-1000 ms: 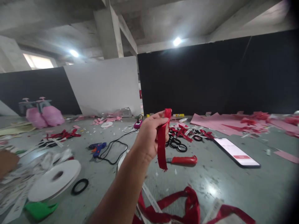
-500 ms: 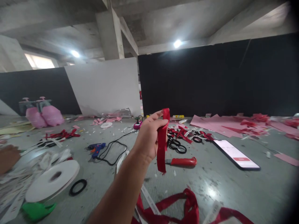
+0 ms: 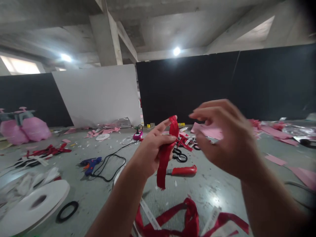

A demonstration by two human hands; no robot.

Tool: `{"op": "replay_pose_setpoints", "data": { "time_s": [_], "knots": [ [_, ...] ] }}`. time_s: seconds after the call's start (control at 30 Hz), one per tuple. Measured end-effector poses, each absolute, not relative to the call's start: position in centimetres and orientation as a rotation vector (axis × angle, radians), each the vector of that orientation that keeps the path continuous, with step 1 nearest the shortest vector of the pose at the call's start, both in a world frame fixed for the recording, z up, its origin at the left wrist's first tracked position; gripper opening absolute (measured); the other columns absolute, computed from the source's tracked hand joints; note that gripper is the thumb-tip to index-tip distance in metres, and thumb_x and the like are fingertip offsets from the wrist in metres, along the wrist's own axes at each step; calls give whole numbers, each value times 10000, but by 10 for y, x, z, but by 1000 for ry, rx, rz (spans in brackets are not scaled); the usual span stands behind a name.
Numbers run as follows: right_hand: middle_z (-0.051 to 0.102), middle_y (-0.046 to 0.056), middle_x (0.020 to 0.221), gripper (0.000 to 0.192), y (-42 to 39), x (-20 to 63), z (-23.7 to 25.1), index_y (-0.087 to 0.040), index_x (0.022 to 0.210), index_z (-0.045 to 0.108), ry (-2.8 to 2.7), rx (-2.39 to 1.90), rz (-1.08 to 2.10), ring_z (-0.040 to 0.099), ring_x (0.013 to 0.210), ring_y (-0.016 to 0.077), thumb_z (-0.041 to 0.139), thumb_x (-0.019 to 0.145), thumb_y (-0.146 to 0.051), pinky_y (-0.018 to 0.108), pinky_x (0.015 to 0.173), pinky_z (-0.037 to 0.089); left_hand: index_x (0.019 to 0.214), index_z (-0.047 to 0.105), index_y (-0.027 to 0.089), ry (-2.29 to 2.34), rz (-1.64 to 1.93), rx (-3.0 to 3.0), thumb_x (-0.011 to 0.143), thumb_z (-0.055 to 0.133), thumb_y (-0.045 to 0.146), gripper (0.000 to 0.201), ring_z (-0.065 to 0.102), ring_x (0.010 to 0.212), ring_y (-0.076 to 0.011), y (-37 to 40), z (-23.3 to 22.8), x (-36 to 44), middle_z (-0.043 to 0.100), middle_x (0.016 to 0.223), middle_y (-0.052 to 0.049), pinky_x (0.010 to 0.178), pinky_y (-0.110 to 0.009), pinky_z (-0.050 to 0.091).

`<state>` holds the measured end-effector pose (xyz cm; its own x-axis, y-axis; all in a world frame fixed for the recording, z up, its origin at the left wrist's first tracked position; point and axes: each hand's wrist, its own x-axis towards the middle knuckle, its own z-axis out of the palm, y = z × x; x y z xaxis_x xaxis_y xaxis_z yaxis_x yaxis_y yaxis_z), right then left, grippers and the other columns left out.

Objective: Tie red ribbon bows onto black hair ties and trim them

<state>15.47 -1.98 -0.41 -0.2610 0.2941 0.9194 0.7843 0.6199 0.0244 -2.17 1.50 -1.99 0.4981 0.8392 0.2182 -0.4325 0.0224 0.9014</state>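
Note:
My left hand [image 3: 150,149] is raised in the middle of the view and pinches a short strip of red ribbon [image 3: 165,154], which hangs down from thumb and forefinger. My right hand [image 3: 225,138] hovers just right of the ribbon's top end, fingers spread and curved, holding nothing. It is blurred and hides the floor behind it. A longer red ribbon [image 3: 187,219] lies crumpled on the grey floor below both hands.
On the floor: a red-handled knife [image 3: 184,170], black rings [image 3: 179,155], a blue glue gun [image 3: 89,163] with a black cable, a big white tape roll [image 3: 34,205], a black ring [image 3: 67,211], pink paper scraps [image 3: 276,160], and pink bags [image 3: 23,128] at far left.
My right hand has come up into view beside the ribbon. The camera has turned slightly right, so the phone is now hidden behind that hand. The left hand keeps its grip.

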Motion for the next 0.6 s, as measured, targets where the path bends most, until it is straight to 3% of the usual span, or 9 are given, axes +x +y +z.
{"op": "replay_pose_setpoints", "data": {
  "time_s": [0.1,0.3,0.47,0.6],
  "knots": [
    [567,111,1215,355,-7,147,-8,-192,1160,627,-1936,-867,-602,554,1117,244,595,818,-104,390,885,490,1362,490,226,393,988,1227,791,615,111,596,384,384,-45,13,-22,-20,472,530,74,403,-183,296],
    [658,27,1237,194,-2,153,-7,-274,926,755,-1703,-933,-801,605,1076,244,593,878,-180,457,940,418,1355,526,249,432,955,1390,810,711,234,576,479,479,-49,17,-26,-25,562,672,33,437,-179,311],
    [746,30,1019,201,-7,158,-1,-229,917,759,-1633,-976,-646,673,944,211,596,844,-135,409,896,466,1373,513,310,423,924,1391,806,722,240,609,468,520,-50,15,-22,-27,549,682,32,457,-171,300],
    [753,-8,818,183,-13,156,2,-222,849,749,-1685,-1047,-253,687,740,160,601,809,-121,292,674,507,1404,469,348,431,875,1410,806,715,248,654,396,501,-49,14,-23,-27,492,647,43,439,-173,251]
  ]
}}
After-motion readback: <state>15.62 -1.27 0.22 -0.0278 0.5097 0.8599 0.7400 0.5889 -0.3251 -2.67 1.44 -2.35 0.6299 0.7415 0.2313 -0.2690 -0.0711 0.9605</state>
